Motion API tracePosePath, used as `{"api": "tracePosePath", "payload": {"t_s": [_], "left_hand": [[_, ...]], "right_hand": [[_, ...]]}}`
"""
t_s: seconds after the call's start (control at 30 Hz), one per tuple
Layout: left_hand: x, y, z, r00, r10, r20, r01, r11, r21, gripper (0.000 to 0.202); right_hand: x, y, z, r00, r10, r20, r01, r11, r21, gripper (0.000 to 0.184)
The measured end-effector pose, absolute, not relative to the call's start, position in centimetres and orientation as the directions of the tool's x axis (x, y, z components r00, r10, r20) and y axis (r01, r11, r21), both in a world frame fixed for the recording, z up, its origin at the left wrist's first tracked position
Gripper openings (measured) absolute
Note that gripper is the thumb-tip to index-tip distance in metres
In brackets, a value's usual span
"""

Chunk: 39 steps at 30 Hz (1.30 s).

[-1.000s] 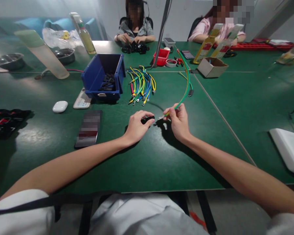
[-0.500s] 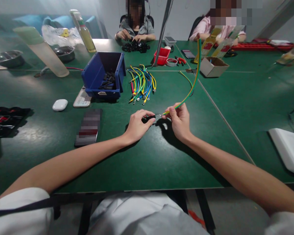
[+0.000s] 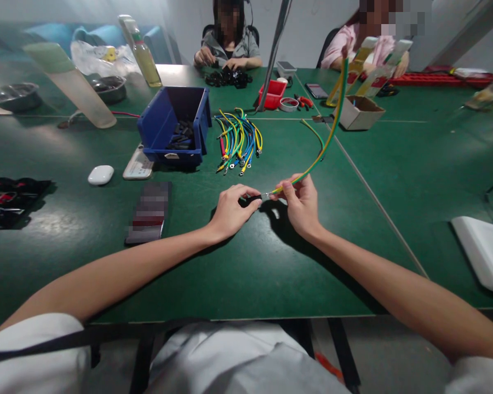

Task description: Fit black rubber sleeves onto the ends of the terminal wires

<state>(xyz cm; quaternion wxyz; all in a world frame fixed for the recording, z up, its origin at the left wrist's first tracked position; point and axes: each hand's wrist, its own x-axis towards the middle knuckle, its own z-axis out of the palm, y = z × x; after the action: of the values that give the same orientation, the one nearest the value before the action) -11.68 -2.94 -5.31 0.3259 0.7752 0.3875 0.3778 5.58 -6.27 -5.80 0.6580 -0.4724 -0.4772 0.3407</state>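
Note:
My left hand (image 3: 237,208) pinches a small black sleeve-like piece (image 3: 252,199) between thumb and fingers. My right hand (image 3: 302,203) is closed on a yellow-green wire (image 3: 318,160), whose long free end curves up and away to the right. A metal lug (image 3: 266,195) on the wire's near end meets the black piece between my hands; whether it sits inside cannot be made out. Beyond my hands lies a bundle of short yellow, green and blue wires (image 3: 239,139) with ring lugs. Black pieces (image 3: 183,134) lie in a blue bin (image 3: 170,158) to its left.
A dark phone (image 3: 150,213), a white case (image 3: 101,175) and a light phone (image 3: 138,166) lie left. A loose wire (image 3: 312,131), a small carton (image 3: 359,116), a red box (image 3: 272,96) and a metal pole (image 3: 274,52) stand beyond. Two people sit across the table.
The wire's free end has swung slightly to the right. Both hands stay nearly in place, with the lug and the black piece slightly closer together.

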Motion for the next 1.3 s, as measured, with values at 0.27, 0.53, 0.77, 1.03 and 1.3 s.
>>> {"api": "tracePosePath", "payload": {"t_s": [0.27, 0.53, 0.77, 1.03, 1.3], "left_hand": [[-11.71, -2.9, -5.36, 0.417, 0.845, 0.335, 0.356, -0.491, 0.795, 0.01], [-11.69, -2.89, -5.44, 0.415, 0.845, 0.338, 0.342, -0.489, 0.802, 0.01], [-11.62, -2.96, -5.35, 0.415, 0.852, 0.32, 0.345, -0.473, 0.811, 0.01], [-11.6, -2.97, -5.34, 0.414, 0.849, 0.329, 0.341, -0.48, 0.809, 0.01], [-11.65, -3.0, -5.36, 0.424, 0.842, 0.334, 0.334, -0.488, 0.806, 0.01]], "right_hand": [[5.59, -6.31, -5.79, 0.316, 0.896, 0.312, 0.013, 0.324, -0.946, 0.028], [5.67, -6.36, -5.83, 0.305, 0.903, 0.303, 0.015, 0.313, -0.95, 0.029], [5.65, -6.38, -5.83, 0.288, 0.911, 0.295, 0.002, 0.307, -0.952, 0.031], [5.65, -6.26, -5.81, 0.279, 0.92, 0.274, -0.02, 0.291, -0.957, 0.034], [5.72, -6.28, -5.65, 0.264, 0.929, 0.259, -0.031, 0.277, -0.96, 0.035]]}}
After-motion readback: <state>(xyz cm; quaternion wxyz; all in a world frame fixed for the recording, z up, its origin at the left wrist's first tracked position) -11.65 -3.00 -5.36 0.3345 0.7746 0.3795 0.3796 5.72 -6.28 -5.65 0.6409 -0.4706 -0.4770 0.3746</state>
